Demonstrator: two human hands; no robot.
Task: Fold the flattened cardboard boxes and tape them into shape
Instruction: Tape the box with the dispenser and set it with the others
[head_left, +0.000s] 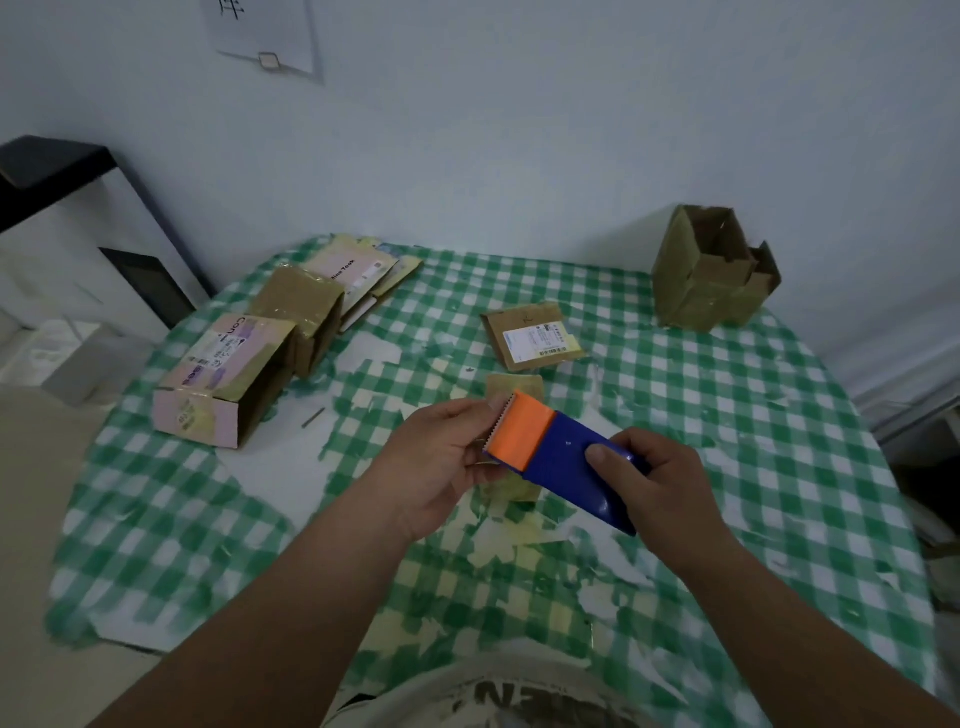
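Observation:
A blue tape dispenser (566, 462) with an orange cutter head (519, 427) is held above the middle of the table. My right hand (660, 480) grips its blue handle, thumb on top. At the toothed orange end my left hand (441, 457) pinches something with its fingertips; I cannot make out the tape itself. Under the dispenser lies a small cardboard box (511, 387), mostly hidden. A flattened box with a white label (532, 335) lies just beyond it.
The table carries a worn green checked cloth (727, 415). At the left stand a pink taped box (221, 379), a brown taped box (298, 309) and flattened boxes (358, 273). A folded open brown box (709, 267) stands at the far right by the wall.

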